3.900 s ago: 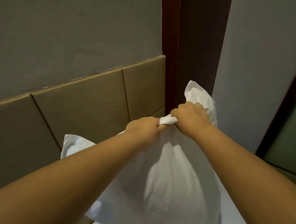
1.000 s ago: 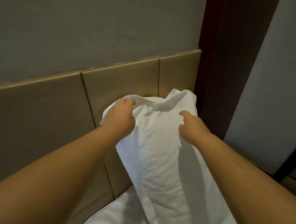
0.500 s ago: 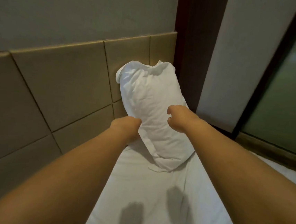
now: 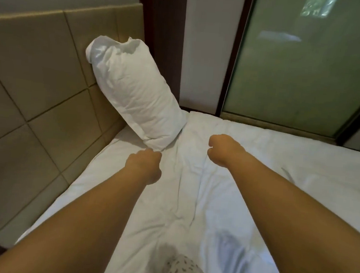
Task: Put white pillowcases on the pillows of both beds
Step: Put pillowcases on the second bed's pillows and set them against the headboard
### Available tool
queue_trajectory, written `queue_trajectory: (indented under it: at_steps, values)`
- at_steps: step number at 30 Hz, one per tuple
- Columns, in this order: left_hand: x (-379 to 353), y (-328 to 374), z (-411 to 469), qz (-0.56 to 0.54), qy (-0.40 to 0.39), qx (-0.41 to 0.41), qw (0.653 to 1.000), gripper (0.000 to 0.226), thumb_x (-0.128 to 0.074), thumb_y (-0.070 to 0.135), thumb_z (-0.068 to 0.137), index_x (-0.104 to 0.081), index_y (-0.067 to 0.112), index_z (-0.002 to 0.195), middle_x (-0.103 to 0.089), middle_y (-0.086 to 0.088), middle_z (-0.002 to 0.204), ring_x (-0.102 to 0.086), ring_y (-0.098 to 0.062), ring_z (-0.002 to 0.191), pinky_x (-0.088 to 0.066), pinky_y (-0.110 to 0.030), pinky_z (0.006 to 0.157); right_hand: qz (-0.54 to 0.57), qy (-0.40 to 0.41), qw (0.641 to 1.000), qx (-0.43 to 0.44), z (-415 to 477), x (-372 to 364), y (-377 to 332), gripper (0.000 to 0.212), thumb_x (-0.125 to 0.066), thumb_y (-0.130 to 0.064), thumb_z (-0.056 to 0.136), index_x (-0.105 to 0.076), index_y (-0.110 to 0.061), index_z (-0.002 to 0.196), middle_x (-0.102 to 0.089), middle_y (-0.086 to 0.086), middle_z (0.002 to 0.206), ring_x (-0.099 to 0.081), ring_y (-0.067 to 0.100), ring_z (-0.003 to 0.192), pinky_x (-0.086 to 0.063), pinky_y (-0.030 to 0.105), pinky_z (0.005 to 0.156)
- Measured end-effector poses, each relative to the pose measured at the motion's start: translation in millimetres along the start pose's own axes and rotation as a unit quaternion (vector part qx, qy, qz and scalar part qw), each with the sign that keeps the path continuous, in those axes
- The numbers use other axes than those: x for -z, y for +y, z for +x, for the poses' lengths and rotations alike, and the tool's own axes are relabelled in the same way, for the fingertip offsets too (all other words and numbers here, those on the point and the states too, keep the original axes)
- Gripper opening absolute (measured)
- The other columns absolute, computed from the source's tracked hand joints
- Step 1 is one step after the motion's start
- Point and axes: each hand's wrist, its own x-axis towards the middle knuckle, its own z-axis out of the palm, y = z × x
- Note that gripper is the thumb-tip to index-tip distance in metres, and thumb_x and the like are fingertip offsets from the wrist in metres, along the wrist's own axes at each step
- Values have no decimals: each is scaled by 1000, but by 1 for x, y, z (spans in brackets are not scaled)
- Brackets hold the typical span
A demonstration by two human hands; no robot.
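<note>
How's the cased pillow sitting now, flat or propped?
Propped. The pillow stands on end, tilted, top against the headboard, bottom on the bed sheet. Neither hand touches it.

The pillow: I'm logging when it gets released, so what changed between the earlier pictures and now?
Both hands let go. The pillow, earlier held up by its top edge, now stands on end on the bed, leaning against the headboard. The left hand and right hand have pulled back, loosely curled, holding nothing. The pillowcase stays on.
</note>
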Motion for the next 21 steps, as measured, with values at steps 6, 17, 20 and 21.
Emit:
queue_trajectory:
  at_steps: [6,17,20,21]
  values:
    - [-36,73,-31,3,-49,-57,997,34,-44,19,92,-49,18,126,-48,-5,125,-51,-26,114,-43,-36,93,-1,-4,998,-56,-74,-31,68,33,-39,-13,93,-54,-10,123,-54,11,123,-55,30,107,-45,35,86]
    - [-80,243,-58,33,-106,-169,979,36,-44,14,90,-49,18,125,-48,-3,123,-53,-24,112,-46,-35,92,-21,-44,977,-206,-188,-58,247,31,-37,-17,96,-50,-10,123,-49,12,125,-49,31,113,-41,37,92]
    - [-90,306,-62,53,-113,-196,973,37,-44,14,90,-48,18,127,-47,-3,124,-52,-25,113,-46,-35,92,-24,-54,970,-235,-210,-61,310,32,-36,-17,96,-49,-10,124,-48,12,126,-49,30,114,-41,37,94]
    - [-94,328,-62,59,-112,-203,971,38,-44,14,90,-48,19,127,-46,-4,125,-52,-25,114,-45,-35,92,-24,-59,968,-244,-216,-63,333,33,-36,-17,95,-48,-10,125,-48,11,127,-49,30,115,-41,36,94]
